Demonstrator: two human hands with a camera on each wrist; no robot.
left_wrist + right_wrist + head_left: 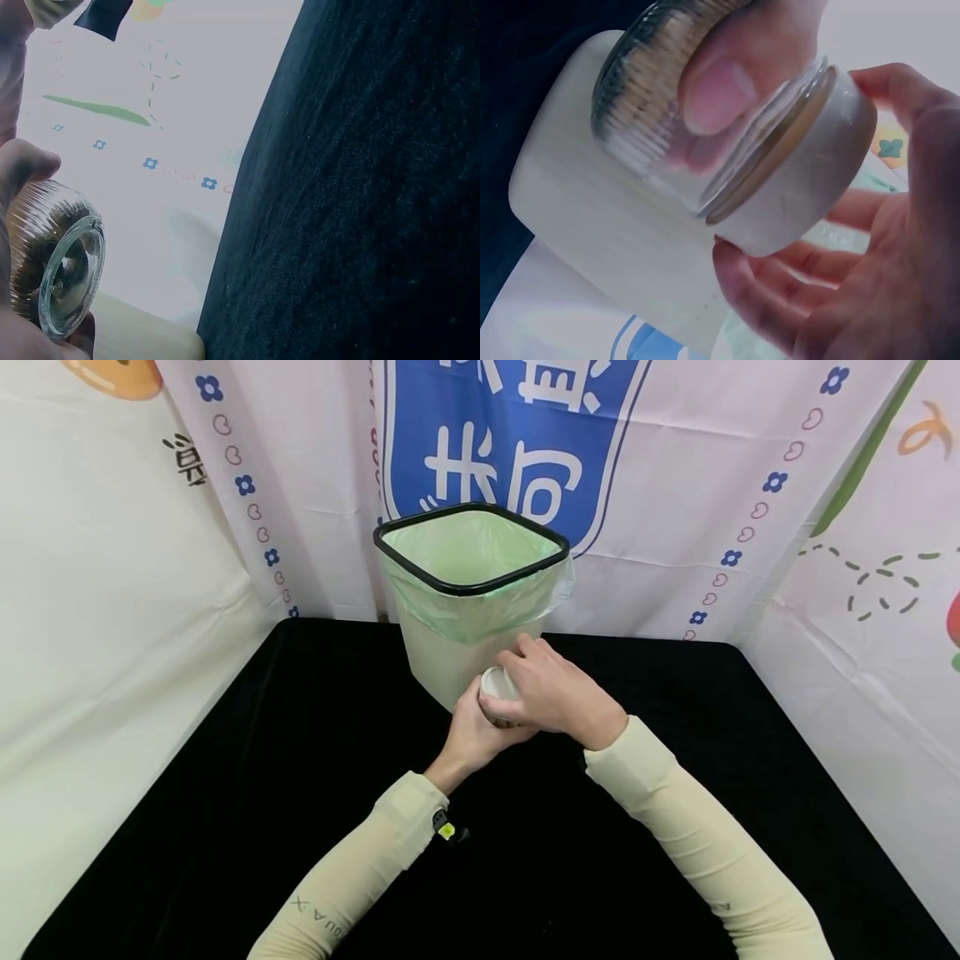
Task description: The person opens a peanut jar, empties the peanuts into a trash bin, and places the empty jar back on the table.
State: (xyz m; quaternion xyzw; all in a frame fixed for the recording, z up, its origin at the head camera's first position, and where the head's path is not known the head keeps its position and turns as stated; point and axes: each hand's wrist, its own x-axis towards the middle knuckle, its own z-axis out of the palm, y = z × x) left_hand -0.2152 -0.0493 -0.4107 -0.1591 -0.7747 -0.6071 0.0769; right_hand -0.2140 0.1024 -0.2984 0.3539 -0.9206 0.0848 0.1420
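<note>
toward far edge of surface [330, 710], steady jar [641, 112] in wrapped left grip [476, 727], squaring lid [802, 169] pinched by right grip [551, 689] to rim.

Head view high, facing forward-down; wrist views close, sharing jar [651, 116].

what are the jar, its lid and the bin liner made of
Jar: probably glass, clear, ribbed and glossy with bright highlights; clear plastic possible. Lid: smooth, probably plastic, opaque white with slight sheen. Bin liner: thin plastic film, translucent green and crinkled.
</note>
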